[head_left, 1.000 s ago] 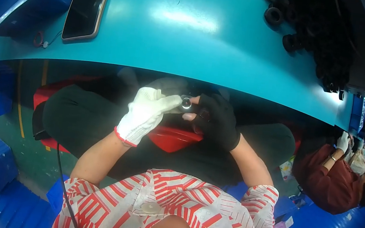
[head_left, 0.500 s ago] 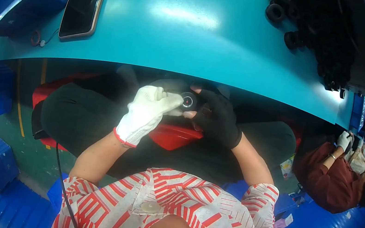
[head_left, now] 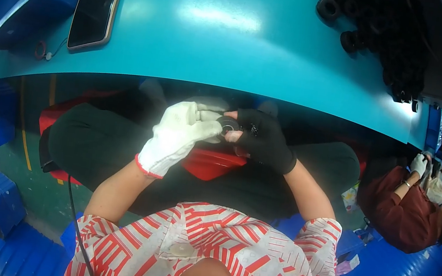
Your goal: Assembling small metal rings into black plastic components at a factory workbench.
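Over my lap, just off the table's near edge, both hands grip a small black wheel [head_left: 228, 123] with a pale ring round its centre. My left hand [head_left: 179, 132], in a white knit glove with a red cuff, pinches its left side between thumb and fingers. On the right side, my right hand [head_left: 265, 141] closes on it in a black glove that leaves the fingertips bare; its thumb lies across part of the wheel's face. Fingers hide much of the rim.
On the turquoise table [head_left: 199, 50] lie a smartphone [head_left: 98, 8] and a small red ring [head_left: 41, 49]. A blue bin [head_left: 42, 5] of shiny metal parts stands at far left. Black wheels [head_left: 380, 47] are heaped at far right. A co-worker in a dark red top [head_left: 397, 213] sits rightward.
The wheel's face has tilted, and my right thumb has moved over part of it. Both hands still hold it in nearly the same place. The view has shifted slightly.
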The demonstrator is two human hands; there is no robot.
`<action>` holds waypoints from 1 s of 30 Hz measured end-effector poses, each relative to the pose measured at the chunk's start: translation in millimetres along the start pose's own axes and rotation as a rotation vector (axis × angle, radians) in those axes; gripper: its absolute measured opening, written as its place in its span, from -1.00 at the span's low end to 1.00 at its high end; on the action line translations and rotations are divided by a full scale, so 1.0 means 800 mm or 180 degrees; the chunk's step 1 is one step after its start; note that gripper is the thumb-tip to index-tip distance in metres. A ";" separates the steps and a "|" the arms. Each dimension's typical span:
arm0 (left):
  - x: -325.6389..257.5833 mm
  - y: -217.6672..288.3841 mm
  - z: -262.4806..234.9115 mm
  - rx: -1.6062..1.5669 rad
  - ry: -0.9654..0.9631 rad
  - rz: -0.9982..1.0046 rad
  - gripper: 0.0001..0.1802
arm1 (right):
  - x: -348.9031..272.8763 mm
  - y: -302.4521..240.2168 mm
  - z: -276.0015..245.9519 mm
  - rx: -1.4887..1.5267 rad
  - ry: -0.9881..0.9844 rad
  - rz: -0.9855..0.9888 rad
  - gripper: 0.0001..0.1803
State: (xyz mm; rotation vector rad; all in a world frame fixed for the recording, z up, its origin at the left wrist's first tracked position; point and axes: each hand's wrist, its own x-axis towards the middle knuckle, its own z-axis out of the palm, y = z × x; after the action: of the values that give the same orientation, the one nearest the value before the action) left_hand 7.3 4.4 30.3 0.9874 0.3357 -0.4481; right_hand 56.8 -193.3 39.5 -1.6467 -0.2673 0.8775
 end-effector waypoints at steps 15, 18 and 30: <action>0.000 0.002 0.010 0.0020 0.0000 0.0310 -0.73 | 0.002 0.013 0.002 -0.1545 0.0577 -0.0903 -0.51; 0.001 0.004 0.014 -0.0334 -0.0044 0.0302 -0.71 | 0.003 0.012 -0.002 -0.1794 0.0581 -0.1092 -0.53; -0.006 0.009 0.014 0.0157 -0.0006 -0.0098 -0.51 | 0.002 0.008 0.004 -0.1830 0.0411 -0.1190 -0.48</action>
State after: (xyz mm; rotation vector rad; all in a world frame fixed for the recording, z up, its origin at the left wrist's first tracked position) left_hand 8.0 -0.9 43.6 1.0307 0.3399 -0.4872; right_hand 54.1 -192.2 33.2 -2.0776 -0.7641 0.4225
